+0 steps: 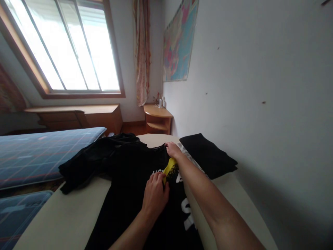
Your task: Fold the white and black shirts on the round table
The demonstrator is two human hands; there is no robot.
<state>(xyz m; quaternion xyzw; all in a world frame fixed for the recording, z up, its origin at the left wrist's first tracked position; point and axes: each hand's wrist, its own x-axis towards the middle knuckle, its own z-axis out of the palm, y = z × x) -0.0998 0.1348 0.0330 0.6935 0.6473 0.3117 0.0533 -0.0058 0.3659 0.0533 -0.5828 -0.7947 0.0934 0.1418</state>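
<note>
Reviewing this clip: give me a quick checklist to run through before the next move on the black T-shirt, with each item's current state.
1. T-shirt lies print-up on the table: ok.
2. Left hand rests on the print: ok.
3. Right hand at the collar edge: ok; grip cannot tell.
4. Far sleeve side lies flat: not ok, bunched.
5. Folded black cloth clear of the shirt: ok.

Daylight poured through the window point(65, 48), whose panes were blown out to white glare. Away from the window the room stayed dim, and the black T-shirt point(135, 194) lost its folds to shadow. The view tilted, bending near its edges, slightly soft.
</note>
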